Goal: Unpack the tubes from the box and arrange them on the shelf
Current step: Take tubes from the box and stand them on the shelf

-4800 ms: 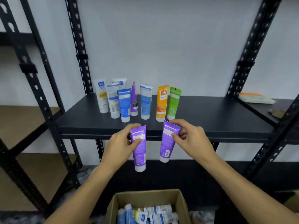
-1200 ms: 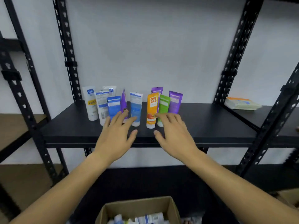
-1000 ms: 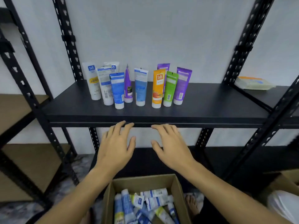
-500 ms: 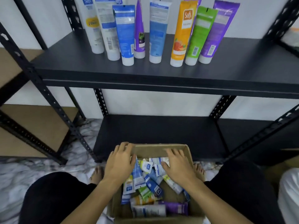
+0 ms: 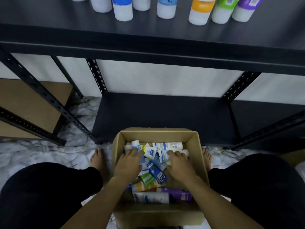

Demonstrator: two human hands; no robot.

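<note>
Both hands are down in the cardboard box [image 5: 194, 142] on the floor: the left hand [image 5: 127, 164] lies palm-down with fingers loosely spread over the jumbled tubes [image 5: 156, 172], and the right hand [image 5: 179, 163] does the same beside it, though I cannot tell whether either has closed on one. Up on the black shelf [image 5: 148, 32], a row of tubes stands cap-down [image 5: 198, 13], only their lower ends showing. Bare feet flank the box.

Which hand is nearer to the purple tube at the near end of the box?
Right. The right hand is just beyond the purple tube; the left hand is farther, across the cardboard box.
</note>
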